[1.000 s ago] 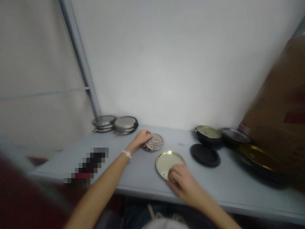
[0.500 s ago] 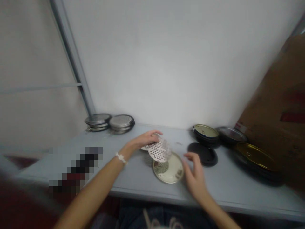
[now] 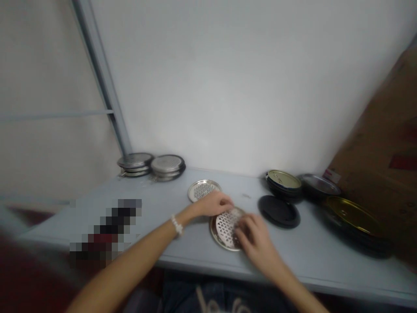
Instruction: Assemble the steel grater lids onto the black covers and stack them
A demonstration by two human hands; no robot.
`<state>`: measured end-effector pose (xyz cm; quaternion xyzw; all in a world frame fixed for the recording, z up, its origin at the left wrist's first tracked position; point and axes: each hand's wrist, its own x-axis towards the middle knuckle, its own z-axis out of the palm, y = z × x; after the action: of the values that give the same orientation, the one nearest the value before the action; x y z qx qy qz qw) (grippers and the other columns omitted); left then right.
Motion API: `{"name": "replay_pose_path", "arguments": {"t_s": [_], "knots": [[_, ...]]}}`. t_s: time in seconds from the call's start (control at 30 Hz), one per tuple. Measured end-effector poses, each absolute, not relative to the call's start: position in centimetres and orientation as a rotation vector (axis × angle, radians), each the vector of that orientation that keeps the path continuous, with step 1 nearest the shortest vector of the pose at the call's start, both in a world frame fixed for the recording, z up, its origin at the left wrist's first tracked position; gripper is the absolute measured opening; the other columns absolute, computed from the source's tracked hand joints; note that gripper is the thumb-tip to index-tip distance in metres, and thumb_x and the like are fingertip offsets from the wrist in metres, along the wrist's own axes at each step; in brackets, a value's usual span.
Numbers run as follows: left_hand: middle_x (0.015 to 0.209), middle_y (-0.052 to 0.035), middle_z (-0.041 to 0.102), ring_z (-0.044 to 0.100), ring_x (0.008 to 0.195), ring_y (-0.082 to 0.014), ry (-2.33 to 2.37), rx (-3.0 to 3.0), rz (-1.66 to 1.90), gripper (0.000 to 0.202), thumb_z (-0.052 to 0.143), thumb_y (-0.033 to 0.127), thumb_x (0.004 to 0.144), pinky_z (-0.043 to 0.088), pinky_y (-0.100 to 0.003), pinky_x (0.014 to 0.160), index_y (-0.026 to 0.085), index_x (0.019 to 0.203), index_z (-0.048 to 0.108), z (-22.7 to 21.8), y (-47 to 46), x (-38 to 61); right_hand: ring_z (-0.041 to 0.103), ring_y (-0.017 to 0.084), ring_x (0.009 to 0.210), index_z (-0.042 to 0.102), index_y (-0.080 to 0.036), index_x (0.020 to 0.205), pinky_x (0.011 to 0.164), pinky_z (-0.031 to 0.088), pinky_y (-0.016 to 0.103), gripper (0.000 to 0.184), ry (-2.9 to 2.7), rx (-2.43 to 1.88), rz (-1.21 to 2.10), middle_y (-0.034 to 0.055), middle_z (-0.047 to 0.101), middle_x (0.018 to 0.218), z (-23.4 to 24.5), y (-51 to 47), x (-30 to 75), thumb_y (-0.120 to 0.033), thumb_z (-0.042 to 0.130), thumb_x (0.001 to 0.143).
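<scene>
a holed metal disc is seen at the near middle of the surface, laid over a shallow round lid, whose rim is left showing at the left and below. the left hand is placed at the disc's far edge with its fingers bent; whether the edge is gripped cannot be told. the right hand is set against the disc's right side, its fingers curled, and a firm grip cannot be made out. a white bracelet is worn on the left wrist. just beyond the left hand, another holed plate is laid flat. to the right, a black lid is placed, with a gold-topped stack behind it.
</scene>
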<state>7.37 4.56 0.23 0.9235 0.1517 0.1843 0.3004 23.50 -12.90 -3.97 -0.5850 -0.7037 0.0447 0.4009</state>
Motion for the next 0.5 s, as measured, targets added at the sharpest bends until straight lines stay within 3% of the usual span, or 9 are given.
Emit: {"name": "replay_pose_path", "arguments": {"t_s": [0.23, 0.5], "knots": [[0.088, -0.0068, 0.076, 0.064, 0.077, -0.0177, 0.681, 2.638, 0.724, 0.02, 0.059, 0.017, 0.086, 0.044, -0.027, 0.074, 0.015, 0.092, 0.078, -0.4, 5.7, 7.3, 0.056, 0.028, 0.103, 0.062, -0.021, 0.098, 0.093, 0.042, 0.046, 0.009, -1.913, -1.636, -0.039, 0.0087, 0.063, 0.108, -3.6, -13.3, 22.7, -0.027, 0.057, 0.093], [0.081, -0.0062, 0.077, 0.065, 0.071, -0.0166, 0.571, 2.6, 0.564, 0.019, 0.06, 0.019, 0.085, 0.042, -0.025, 0.067, 0.016, 0.087, 0.079, -0.9, 6.0, 7.1, 0.055, 0.03, 0.113, 0.061, -0.021, 0.111, 0.098, 0.042, 0.048, 0.023, -1.942, -1.642, -0.032, 0.0115, 0.062, 0.121, -3.4, -13.4, 22.5, -0.034, 0.061, 0.092]]}}
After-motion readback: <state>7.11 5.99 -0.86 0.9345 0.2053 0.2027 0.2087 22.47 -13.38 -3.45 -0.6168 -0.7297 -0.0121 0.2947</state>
